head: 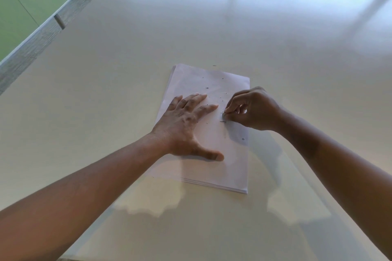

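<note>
**Matt paper (229, 165), glossy table (148, 38)**

The paper is white, smooth and matt, speckled with dark crumbs (222, 121). The table is cream, smooth and glossy. The eraser (224, 114) looks like pale, dull rubber. The panel (25, 2) is frosted green glass; the floor (27, 48) is rough grey carpet.

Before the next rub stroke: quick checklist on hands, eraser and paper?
1. Left hand flat on the paper stack, pinning it: ok.
2. Right hand pinches the eraser: ok.
3. Eraser in contact with the top sheet: cannot tell, the fingertips hide its underside.
4. Sheets squared up: not ok, the edges at the far left corner are slightly fanned.
5. Top sheet free of crumbs: not ok, dark bits lie scattered ahead of both hands.
6. Stack lies fully on the table, away from its edges: ok.
</note>
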`<state>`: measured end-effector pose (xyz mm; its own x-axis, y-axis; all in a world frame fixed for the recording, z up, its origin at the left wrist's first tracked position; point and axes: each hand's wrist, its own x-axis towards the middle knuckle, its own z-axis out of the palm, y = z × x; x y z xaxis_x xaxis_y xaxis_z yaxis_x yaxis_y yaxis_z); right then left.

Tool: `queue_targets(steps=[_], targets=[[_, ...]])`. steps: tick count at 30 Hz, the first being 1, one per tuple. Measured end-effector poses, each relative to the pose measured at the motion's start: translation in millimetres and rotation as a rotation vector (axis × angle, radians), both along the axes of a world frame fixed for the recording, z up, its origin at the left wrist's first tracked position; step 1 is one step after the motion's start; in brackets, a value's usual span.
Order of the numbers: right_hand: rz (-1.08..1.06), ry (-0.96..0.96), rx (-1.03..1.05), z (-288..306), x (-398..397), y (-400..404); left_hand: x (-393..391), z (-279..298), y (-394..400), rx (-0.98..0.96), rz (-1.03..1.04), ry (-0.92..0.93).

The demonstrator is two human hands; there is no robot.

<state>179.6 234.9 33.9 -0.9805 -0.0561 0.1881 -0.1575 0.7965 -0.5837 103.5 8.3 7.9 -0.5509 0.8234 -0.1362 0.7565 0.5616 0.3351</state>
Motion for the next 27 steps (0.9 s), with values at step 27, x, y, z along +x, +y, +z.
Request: queue_targets(steps=[27], targets=[[0.244,-0.034,0.041,6,19,-12,1,0,32,-0.009,-0.102,0.04]])
